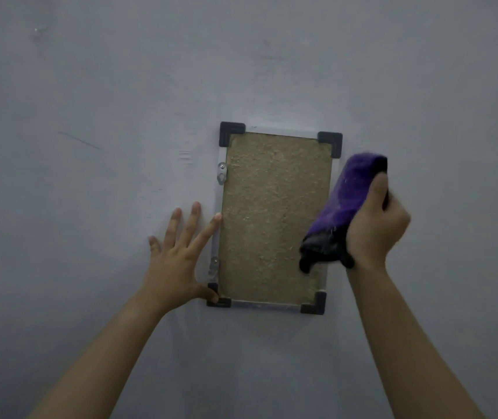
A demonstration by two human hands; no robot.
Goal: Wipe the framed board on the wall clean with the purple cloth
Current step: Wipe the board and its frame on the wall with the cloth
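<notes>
Mid-wipe: my right hand (374,225) grips the purple cloth (344,201) at the framed board's (275,213) right edge; left hand (178,252), fingers spread, steadies the frame. Next, I'd sweep toward my left hand.

no text, label, brand, number or sign can be read anywhere, neither on the framed board (275,213), nor on the purple cloth (344,204), nor on the wall (120,86) around them.
</notes>
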